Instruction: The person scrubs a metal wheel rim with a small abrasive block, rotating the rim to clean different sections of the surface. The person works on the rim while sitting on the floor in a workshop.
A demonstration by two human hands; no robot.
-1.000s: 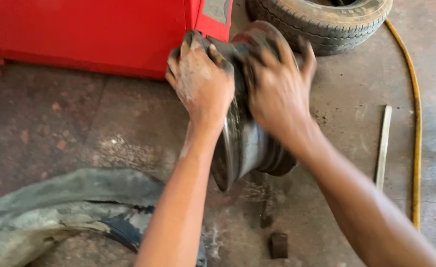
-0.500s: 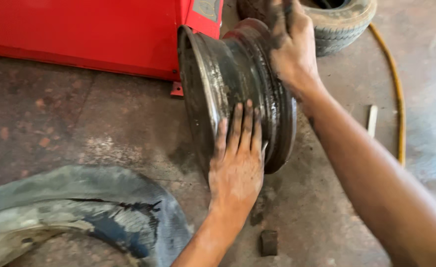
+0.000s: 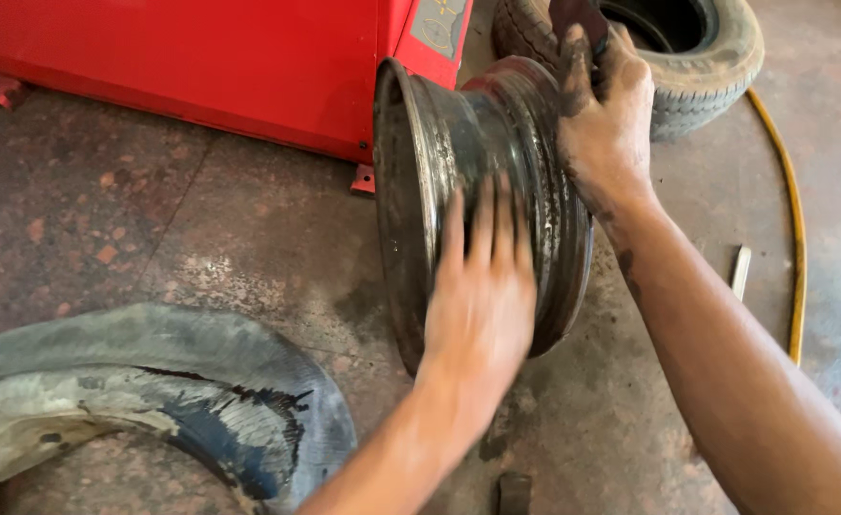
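**Bare rim stood on edge, both hands on it**

Nearest us, a stripped tyre (image 3: 153,401) lay flat on the concrete floor (image 3: 106,219), lower left, just beside the rim's base but not visibly touching it. A small dark block (image 3: 514,491) sat on the floor at the bottom edge.

Our left hand (image 3: 482,296) lay flat on the barrel of the steel rim (image 3: 440,153), fingers spread and straight, palm pressing, not wrapped. It was motion-blurred, so we couldn't tell exactly how firm the contact was. Grip there: apart, resting only.

The rim stood upright on its edge on the floor, between both arms, tilted slightly. Our right hand (image 3: 606,119) was clamped over the top of the far flange, fingers curled around it. That was the only real hold.

Risks, as we judged them:
- Rim rolls or tips toward the tyre, because only one hand truly held it and the left palm could slide on the greasy barrel.
- Right fingers pinched if the flange swings toward the red machine (image 3: 201,57) right behind it.
- Footing: the yellow hose (image 3: 797,248) and a pale stick (image 3: 741,272) lay on the floor to the right.

Farthest back, a worn tyre (image 3: 716,67) lay behind the right hand.
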